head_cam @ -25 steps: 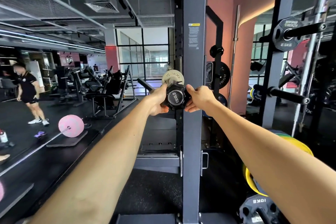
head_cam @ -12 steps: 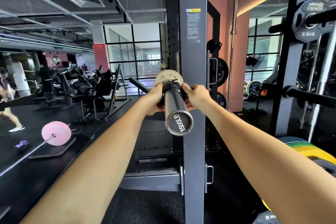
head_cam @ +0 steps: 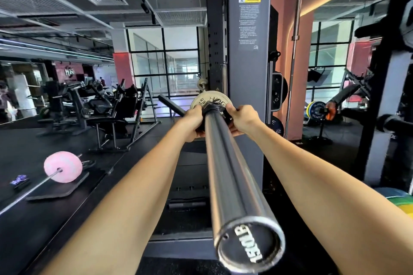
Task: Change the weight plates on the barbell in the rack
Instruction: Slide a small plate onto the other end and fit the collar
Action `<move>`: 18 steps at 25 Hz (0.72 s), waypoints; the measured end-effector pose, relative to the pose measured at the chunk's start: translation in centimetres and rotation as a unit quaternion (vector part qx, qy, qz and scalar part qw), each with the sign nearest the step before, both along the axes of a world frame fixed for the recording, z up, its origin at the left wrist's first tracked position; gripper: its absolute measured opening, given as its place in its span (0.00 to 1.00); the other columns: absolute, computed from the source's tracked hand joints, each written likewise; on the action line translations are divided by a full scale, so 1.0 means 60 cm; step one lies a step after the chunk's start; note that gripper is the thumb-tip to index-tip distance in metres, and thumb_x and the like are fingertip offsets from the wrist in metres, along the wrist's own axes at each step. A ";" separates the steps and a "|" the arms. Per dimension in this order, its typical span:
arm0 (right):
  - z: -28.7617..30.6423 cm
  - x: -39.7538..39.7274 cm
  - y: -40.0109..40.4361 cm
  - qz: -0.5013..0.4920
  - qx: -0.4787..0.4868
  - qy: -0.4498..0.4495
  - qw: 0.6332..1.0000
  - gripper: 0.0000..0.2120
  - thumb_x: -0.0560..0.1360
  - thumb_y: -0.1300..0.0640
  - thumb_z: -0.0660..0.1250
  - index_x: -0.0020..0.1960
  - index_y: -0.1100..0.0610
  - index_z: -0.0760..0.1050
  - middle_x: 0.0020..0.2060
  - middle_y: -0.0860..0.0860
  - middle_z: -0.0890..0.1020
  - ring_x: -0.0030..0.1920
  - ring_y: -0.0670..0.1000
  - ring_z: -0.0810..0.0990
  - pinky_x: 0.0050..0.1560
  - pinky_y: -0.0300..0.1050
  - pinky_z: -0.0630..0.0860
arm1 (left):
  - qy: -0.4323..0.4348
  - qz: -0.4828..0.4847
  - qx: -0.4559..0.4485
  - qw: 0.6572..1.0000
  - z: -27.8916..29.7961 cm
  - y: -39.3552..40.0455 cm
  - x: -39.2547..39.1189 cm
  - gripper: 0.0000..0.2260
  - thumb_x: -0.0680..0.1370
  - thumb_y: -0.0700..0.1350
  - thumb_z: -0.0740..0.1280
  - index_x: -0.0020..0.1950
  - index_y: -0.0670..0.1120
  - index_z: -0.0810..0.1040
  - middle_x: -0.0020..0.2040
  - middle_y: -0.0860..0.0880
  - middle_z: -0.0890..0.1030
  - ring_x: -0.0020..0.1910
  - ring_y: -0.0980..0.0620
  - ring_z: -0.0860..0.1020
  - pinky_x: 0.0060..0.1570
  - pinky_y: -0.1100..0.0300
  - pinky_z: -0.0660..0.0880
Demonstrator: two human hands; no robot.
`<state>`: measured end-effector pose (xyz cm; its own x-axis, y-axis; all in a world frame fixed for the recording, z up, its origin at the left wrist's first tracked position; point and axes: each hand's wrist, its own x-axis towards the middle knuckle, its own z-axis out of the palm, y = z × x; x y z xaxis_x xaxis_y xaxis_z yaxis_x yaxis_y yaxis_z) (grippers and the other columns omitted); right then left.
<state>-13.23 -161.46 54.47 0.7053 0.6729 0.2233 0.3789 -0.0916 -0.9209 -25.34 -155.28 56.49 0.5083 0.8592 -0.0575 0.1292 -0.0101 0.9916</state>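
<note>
At the far end of the barbell sleeve [head_cam: 225,163], head view, I see both hands working at the black collar [head_cam: 212,108] that sits against a small pale weight plate [head_cam: 206,100]. My left hand [head_cam: 194,123] curls round the collar's left side, fingers wrapped over its top edge; my right hand [head_cam: 242,118] curls round the right side in the same way, thumb beneath. Neither hand is spread: each is closed on the collar from opposite sides, which I judge to be the grip needed to squeeze or seat a clamp evenly, so it does not cock on the sleeve.

The sleeve runs straight toward the camera, its end cap [head_cam: 250,245] close and large at lower right, so I am standing end-on to the bar. That stance lets plates and collar slide along the axis without twisting. The plate stands upright, flat against the inner shoulder, just in front of the grey rack upright [head_cam: 245,73] that carries the bar. Whether the collar is being locked or released I cannot tell.

Elsewhere in the same view: a pink plate on a second bar [head_cam: 60,166] lies on the floor at left, coloured bumper plates [head_cam: 400,198] rest low at right, and a spare bar [head_cam: 295,51] stands upright behind the rack.
</note>
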 end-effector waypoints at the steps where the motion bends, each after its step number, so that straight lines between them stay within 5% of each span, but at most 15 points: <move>1: 0.000 0.005 0.009 -0.004 -0.005 -0.002 1.000 0.19 0.81 0.47 0.59 0.48 0.64 0.74 0.31 0.58 0.80 0.31 0.58 0.82 0.35 0.51 0.83 | -0.004 -0.002 0.001 1.000 -0.001 0.009 0.006 0.16 0.85 0.50 0.50 0.43 0.44 0.68 0.38 0.44 0.74 0.36 0.49 0.73 0.34 0.57 0.73; 7: 0.008 0.023 0.028 -0.029 -0.032 -0.016 0.999 0.23 0.81 0.47 0.59 0.47 0.67 0.76 0.30 0.58 0.80 0.27 0.55 0.80 0.22 0.43 0.79 | 0.009 0.012 0.017 1.000 0.008 0.012 0.018 0.12 0.85 0.47 0.50 0.49 0.44 0.69 0.36 0.45 0.73 0.33 0.50 0.72 0.28 0.59 0.70; 12: 0.014 0.028 0.033 -0.065 -0.039 -0.039 0.996 0.24 0.79 0.45 0.62 0.49 0.68 0.79 0.36 0.61 0.85 0.34 0.60 0.85 0.44 0.54 0.83 | 0.059 0.034 0.054 0.996 0.019 -0.001 0.019 0.12 0.85 0.46 0.48 0.55 0.44 0.68 0.35 0.44 0.69 0.30 0.49 0.68 0.24 0.57 0.67; 18: 0.039 0.011 0.030 -0.085 -0.034 -0.223 0.970 0.12 0.79 0.47 0.62 0.49 0.54 0.80 0.43 0.57 0.83 0.41 0.61 0.81 0.42 0.47 0.78 | 0.045 0.033 0.041 0.998 0.015 0.003 0.018 0.18 0.85 0.47 0.50 0.38 0.43 0.65 0.32 0.45 0.69 0.28 0.50 0.68 0.10 0.69 0.60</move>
